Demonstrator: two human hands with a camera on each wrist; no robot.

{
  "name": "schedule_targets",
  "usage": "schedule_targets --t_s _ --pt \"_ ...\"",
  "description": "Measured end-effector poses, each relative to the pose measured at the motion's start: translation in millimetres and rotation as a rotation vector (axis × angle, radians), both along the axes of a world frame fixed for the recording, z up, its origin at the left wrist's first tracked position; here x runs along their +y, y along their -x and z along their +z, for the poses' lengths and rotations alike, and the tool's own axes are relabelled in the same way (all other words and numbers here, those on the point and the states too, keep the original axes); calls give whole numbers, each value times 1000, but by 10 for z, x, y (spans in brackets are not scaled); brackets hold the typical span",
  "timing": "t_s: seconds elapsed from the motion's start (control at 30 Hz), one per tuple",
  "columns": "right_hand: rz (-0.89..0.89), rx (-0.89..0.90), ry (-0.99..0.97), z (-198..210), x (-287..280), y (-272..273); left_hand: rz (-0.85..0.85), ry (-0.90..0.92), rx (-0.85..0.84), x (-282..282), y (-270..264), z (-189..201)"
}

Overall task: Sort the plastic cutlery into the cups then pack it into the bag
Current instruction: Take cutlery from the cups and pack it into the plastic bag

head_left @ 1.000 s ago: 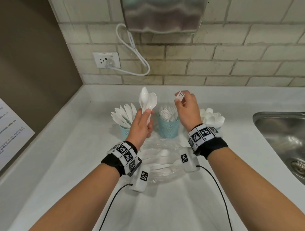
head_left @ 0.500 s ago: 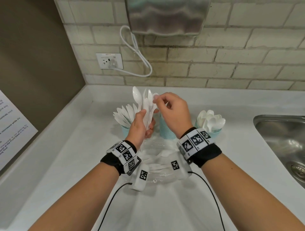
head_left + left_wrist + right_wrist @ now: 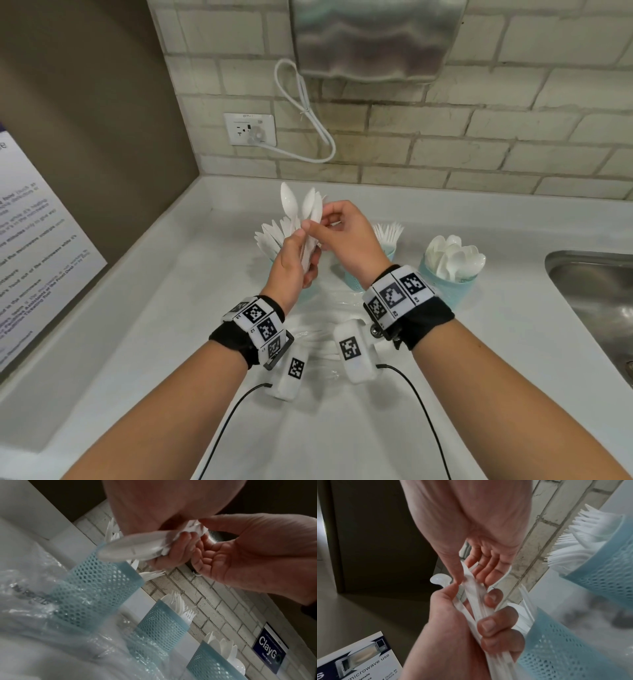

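Note:
My left hand (image 3: 306,250) grips a bundle of white plastic cutlery (image 3: 301,209) upright above the counter; spoon bowls stick out at its top. My right hand (image 3: 317,222) meets it from the right and pinches one piece of the bundle between thumb and fingers (image 3: 488,566). The left fingers (image 3: 496,626) wrap the handles. Behind stand three teal mesh cups: knives (image 3: 270,236) on the left, forks (image 3: 388,233) in the middle, spoons (image 3: 454,260) on the right. A clear plastic bag (image 3: 318,325) with more cutlery lies under my wrists.
A steel sink (image 3: 589,291) is sunk into the white counter (image 3: 171,325) at the right. The brick wall behind carries an outlet (image 3: 250,128), a looped cable and a metal dispenser (image 3: 370,37). A printed notice (image 3: 34,246) hangs on the left wall.
My right hand has moved left from the fork cup, no longer holding the fork, and now pinches a piece in the left hand's bundle. The left hand stayed nearly still.

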State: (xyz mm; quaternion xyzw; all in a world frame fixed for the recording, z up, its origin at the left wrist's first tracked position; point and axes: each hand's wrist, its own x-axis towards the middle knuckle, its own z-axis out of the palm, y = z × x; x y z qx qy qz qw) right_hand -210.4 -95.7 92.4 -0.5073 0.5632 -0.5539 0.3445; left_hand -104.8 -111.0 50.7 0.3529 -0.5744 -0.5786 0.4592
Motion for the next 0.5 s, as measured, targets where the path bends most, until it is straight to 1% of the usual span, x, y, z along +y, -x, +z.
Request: schedule_targets --t_s 0.2,0.27,0.33,0.43,0.5 --pt "43 -10 -17 -88 -74 -52 4 -1 37 13 -60 -17" --pt "51 35 -5 -88 -74 -77 42 -29 86 -3 -97 -15" --pt "50 34 3 -55 -85 -92 85 -47 75 -40 -146 3" --pt "3 56 35 65 -158 -69 136 -37 25 -109 -234 47" --pt "-66 55 106 177 -244 -31 198 0 15 -171 -319 58"
